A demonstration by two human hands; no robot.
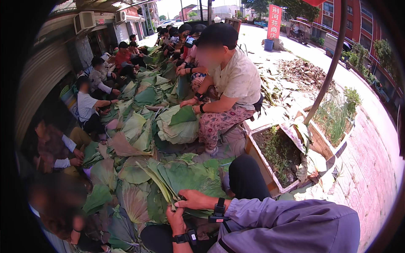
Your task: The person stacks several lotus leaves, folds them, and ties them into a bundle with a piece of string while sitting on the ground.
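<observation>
Both my hands are closed on the stalk-side edge of a stack of folded lotus leaves (pixel 192 175), green with pale yellowish folded edges. My left hand (pixel 175 220) grips it from below, fingers wrapped round the narrow end. Just above, my right hand (pixel 195 199) presses its thumb and fingers on the same gathered end. The leaves fan out forward from my hands, over my lap and the pile ahead. Loose lotus leaves (pixel 134 200), some green and some browned, lie to the left of the stack. Each of my wrists carries a black band.
A long heap of lotus leaves (pixel 145 95) runs away between two rows of seated people. The nearest person ahead, in flowered trousers (pixel 219 122), handles a leaf bundle (pixel 179 126). At right stand a soil-filled planter box (pixel 270 185) and a leaning pole (pixel 333 71).
</observation>
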